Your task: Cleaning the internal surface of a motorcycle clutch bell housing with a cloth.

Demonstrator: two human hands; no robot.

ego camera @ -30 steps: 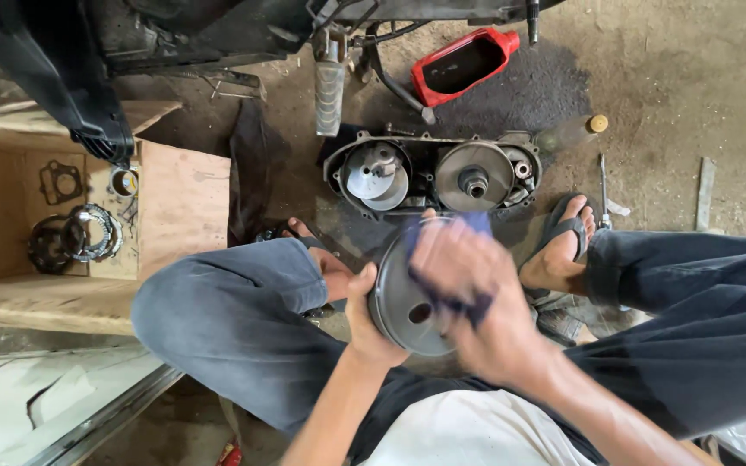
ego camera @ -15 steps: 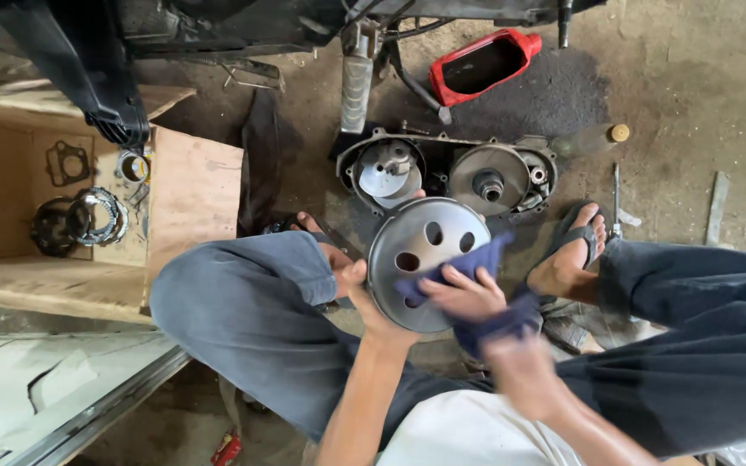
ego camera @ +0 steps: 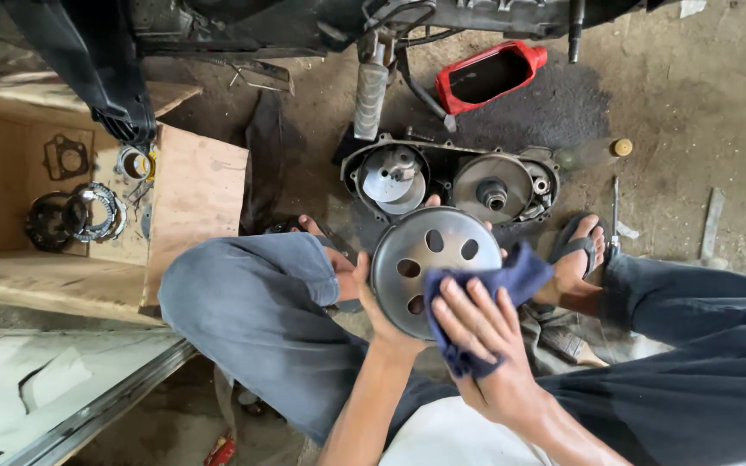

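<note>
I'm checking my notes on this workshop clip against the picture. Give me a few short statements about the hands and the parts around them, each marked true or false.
1. The right hand presses a dark blue cloth against the round metal drum. True.
2. The left hand is off the drum. False: it holds the drum by its edge from below.
3. The drum has several oval holes in its face. True.
4. The red container lies inside the wooden box. False: it lies on the ground beyond the open engine case; the box stands apart from it, on the other side of the picture.
5. The person wears closed shoes. False: a sandal shows on one foot.
</note>
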